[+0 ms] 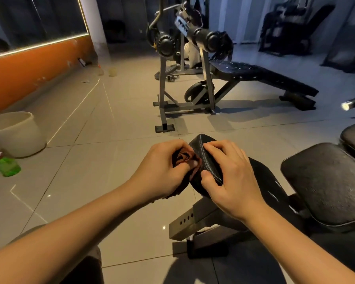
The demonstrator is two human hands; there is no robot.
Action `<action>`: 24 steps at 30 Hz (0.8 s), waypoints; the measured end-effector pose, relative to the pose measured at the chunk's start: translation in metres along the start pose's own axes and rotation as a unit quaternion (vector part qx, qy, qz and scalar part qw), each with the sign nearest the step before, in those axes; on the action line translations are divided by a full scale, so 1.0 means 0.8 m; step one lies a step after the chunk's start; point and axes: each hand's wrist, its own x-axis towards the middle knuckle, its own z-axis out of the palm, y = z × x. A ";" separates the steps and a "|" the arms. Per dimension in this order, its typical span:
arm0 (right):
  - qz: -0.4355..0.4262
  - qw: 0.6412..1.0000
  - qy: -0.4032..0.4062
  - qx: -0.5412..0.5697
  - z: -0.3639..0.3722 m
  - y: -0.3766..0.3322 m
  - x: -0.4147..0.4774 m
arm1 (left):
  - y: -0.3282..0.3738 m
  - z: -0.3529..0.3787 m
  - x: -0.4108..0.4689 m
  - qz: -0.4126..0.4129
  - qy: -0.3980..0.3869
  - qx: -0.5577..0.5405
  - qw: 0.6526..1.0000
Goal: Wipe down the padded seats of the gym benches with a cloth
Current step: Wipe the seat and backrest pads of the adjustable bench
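Now left hand (162, 167) grips soft, limp cloth (184, 160), wadded against left edge of seat pad (205, 158); right hand (232, 177) clasps pad's rim. I judge pad firm, slick; keep cloth bunched in palm.

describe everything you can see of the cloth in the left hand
The cloth is dark reddish-brown and looks like fuzzy terry fabric. It is bunched into folds. The left hand grips it, thumb pressing into the folds, and holds it against the side of the black stitched pad. A loose end hangs below the hand. The right hand holds the pad, not the cloth.
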 end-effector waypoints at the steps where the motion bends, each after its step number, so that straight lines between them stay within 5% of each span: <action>1: 0.000 1.000 0.000 -0.001 0.000 0.000 0.000 | -0.007 0.001 0.011 -0.009 0.013 0.011 1.000; 6: 0.005 1.000 -0.004 0.006 -0.001 -0.002 -0.001 | -0.020 -0.001 0.049 -0.073 0.049 0.014 0.996; 11: 0.005 1.000 -0.001 0.003 0.000 -0.001 -0.002 | 0.004 -0.008 -0.019 0.013 -0.035 0.005 0.999; 17: -0.001 1.000 0.004 0.000 0.001 -0.002 -0.001 | -0.010 -0.002 0.049 -0.017 0.053 0.090 0.994; 20: 0.003 1.000 0.002 0.006 0.000 -0.001 -0.003 | -0.020 -0.004 0.065 -0.041 0.041 0.066 0.996; 24: 0.002 1.000 0.003 0.013 0.000 -0.001 -0.001 | -0.006 -0.007 -0.004 0.029 0.006 0.035 0.999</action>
